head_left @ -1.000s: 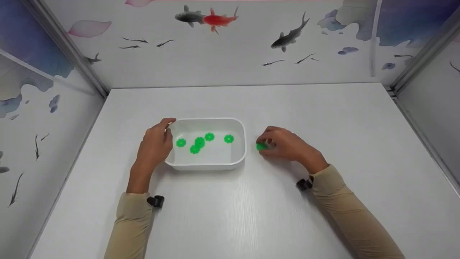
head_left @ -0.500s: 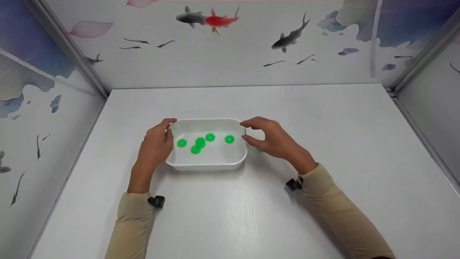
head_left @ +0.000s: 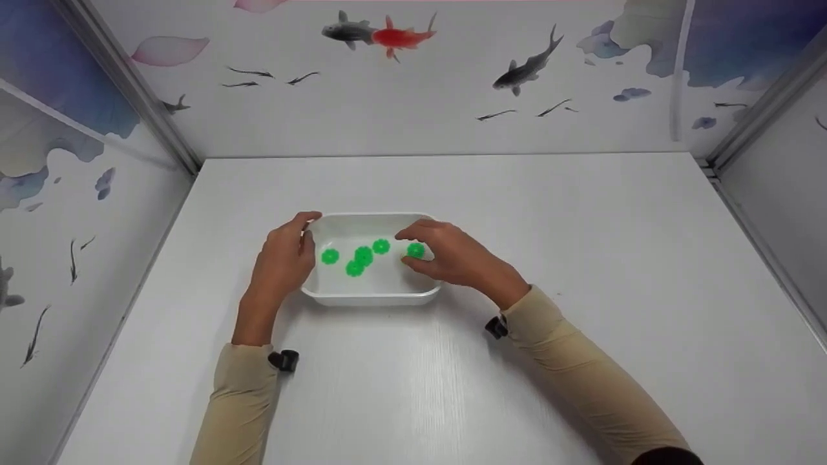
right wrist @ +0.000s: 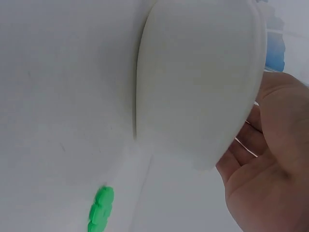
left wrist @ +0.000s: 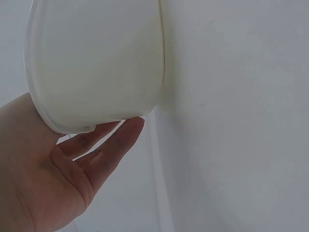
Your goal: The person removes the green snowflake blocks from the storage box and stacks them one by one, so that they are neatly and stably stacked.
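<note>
A white plastic box (head_left: 371, 300) stands on the table, holding several green flower-shaped discs (head_left: 330, 257); two of them overlap near the middle. My left hand (head_left: 284, 255) grips the box's left end, its fingers at the back corner; in the left wrist view, fingertips (left wrist: 133, 126) touch the outer wall. Over the box's right side is my right hand (head_left: 455, 255), thumb and fingers apart. Another disc (head_left: 415, 250) shows in the gap between them; whether they touch it I cannot tell. Outside the box, one green disc (right wrist: 101, 210) lies on the table, hidden in the head view.
The white table (head_left: 400, 387) reaches back to a wall (head_left: 400, 110) printed with fish. A similar panel (head_left: 64, 226) rises at the left, and another at the right. Black wrist cameras (head_left: 284, 361) sit at both sleeve cuffs.
My right hand has let go of a green disc on the table to the right of the box and moved left, over the box. My left hand stays at the box's left end.
</note>
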`<state>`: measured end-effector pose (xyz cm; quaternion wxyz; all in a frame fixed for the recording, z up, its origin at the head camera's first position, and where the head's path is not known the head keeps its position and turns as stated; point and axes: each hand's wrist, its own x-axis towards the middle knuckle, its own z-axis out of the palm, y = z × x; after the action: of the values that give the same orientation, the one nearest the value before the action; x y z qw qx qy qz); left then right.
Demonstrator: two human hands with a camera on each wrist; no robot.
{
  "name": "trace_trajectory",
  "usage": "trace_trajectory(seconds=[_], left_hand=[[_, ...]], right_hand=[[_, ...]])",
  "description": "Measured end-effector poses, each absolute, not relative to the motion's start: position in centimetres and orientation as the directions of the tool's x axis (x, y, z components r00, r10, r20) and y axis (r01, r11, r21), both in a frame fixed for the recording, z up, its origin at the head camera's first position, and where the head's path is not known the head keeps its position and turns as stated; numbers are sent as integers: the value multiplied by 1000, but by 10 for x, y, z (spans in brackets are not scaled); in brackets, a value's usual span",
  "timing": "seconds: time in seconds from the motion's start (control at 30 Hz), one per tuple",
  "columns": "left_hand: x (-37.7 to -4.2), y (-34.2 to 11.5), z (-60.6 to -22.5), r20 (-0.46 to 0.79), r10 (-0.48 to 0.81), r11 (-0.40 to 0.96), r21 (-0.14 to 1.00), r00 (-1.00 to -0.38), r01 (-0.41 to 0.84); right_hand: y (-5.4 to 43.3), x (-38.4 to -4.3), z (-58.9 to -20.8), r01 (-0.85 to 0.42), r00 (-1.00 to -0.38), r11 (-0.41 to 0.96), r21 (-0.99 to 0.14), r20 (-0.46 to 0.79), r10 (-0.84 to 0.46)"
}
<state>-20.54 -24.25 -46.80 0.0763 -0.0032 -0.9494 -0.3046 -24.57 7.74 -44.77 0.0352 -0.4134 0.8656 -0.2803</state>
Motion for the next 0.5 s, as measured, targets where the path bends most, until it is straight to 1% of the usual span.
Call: trace_trajectory(seconds=[0.1,0.33,0.5], left_hand=[[-206,-242,-468,140,-43,815,578,-989,47],[-206,-243,-467,146,-35,809,585,-989,57],[-206,-244,-467,142,-32,803,593,-989,59]], right_hand=[[71,-244,-448,-695,-668,552,-461,129,-733],[59,-243,-443,-647,-734,684,-336,32,-678],[51,-244,-441,-625,-761,744,-236,-27,-648]])
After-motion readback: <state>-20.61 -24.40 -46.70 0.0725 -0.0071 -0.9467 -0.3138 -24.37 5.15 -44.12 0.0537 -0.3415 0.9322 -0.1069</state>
